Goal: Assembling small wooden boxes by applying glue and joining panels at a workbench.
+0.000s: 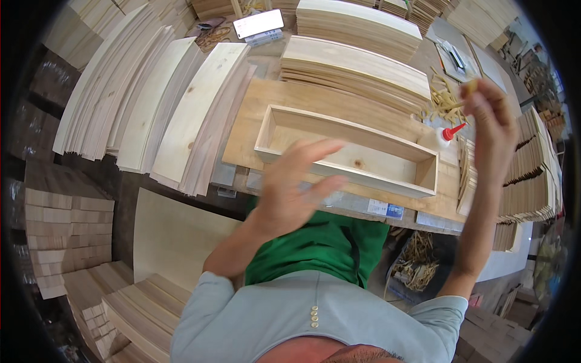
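A long shallow wooden box frame (351,158) lies on a wooden board on the bench in front of me. My left hand (296,184) hovers blurred over the box's near wall, fingers spread, holding nothing. My right hand (491,124) is raised at the box's right end, and its fingertips pinch a small pale wooden piece (469,88). A glue bottle with a red nozzle (443,137) stands just left of that hand. Loose small wooden slivers (445,100) are scattered beyond it.
Stacks of thin pale boards (175,103) fan out at left, more planks (357,66) lie behind the box. A white phone (258,23) rests at the back. Short board stacks (532,175) stand at right; a bin of wood scraps (417,263) sits below the bench.
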`<state>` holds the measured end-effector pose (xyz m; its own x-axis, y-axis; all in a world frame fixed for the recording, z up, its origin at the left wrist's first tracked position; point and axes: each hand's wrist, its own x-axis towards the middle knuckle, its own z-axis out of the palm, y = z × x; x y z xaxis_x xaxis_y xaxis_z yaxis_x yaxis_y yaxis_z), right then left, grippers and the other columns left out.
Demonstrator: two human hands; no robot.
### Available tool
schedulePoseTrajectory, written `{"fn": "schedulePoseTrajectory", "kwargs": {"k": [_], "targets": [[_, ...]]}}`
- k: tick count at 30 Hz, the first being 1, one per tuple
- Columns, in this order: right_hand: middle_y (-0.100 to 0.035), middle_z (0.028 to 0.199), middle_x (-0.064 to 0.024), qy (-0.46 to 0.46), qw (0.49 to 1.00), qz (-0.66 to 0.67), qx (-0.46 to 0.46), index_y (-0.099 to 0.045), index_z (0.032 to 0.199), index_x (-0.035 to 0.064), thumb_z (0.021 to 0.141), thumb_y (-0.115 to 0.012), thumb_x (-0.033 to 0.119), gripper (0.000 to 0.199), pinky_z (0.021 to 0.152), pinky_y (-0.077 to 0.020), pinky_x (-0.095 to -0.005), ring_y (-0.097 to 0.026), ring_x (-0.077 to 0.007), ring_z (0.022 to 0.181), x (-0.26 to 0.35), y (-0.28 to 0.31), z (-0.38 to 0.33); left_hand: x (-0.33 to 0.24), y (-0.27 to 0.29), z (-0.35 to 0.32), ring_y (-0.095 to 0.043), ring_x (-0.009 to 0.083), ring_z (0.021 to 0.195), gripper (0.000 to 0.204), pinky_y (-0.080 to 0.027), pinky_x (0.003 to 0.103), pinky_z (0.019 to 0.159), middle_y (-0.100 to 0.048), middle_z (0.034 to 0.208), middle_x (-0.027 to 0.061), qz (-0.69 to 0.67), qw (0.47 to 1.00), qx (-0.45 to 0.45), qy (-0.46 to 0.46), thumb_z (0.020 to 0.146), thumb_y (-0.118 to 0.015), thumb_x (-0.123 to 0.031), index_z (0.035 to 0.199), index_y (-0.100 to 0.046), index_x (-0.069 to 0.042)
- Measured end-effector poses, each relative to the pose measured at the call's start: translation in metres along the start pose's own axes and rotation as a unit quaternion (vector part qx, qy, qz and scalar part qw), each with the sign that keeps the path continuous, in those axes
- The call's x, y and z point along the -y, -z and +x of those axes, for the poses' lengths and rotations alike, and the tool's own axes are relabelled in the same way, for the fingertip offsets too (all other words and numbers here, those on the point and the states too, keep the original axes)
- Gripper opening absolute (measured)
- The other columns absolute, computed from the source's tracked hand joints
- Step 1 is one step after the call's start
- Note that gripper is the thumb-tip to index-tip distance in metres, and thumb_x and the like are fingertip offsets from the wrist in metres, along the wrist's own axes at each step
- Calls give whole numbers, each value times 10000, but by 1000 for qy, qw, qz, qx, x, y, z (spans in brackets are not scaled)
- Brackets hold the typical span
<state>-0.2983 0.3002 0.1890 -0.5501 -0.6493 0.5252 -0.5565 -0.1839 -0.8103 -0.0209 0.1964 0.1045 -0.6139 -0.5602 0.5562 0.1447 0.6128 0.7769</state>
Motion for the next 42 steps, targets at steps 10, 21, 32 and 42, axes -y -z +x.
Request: {"fn": "schedulePoseTrajectory", "kwargs": {"k": [10,21,32,42], "targets": [[-625,955,-32,-185,946,253,84,-599,1022,-17,861,-644,-13,167,789,-491,-222,-590,-85,876,-30,-90,-120,17,-46,1,-641,135,757,194,-514,260,665,-642,881,70,-111,979,64,161,808,-698,-36,973,-602,-3],[-588,893,-34,-267,905,288,161,-570,1118,-34,857,-632,-20,268,725,-506,-232,-584,-88,761,-32,-89,-130,25,-7,-17,-613,99,734,182,-506,258,746,-604,863,32,-332,878,77,336,850,-569,36,1023,-545,-14],[-488,747,37,-178,893,-121,396,-646,1014,27,804,-641,-11,213,568,-373,-203,-451,-25,676,-20,-26,-124,30,64,-11,-435,24,576,499,-352,188,535,-497,707,-38,-23,882,359,303,753,-704,1,1225,-563,-81],[-358,663,68,-324,934,-144,46,-519,1324,77,940,-518,114,385,393,-268,-180,-313,-4,469,-84,66,-120,85,108,11,-369,28,448,522,-309,196,413,-408,565,-60,12,933,100,344,849,-645,-110,1332,-460,-40]]}}
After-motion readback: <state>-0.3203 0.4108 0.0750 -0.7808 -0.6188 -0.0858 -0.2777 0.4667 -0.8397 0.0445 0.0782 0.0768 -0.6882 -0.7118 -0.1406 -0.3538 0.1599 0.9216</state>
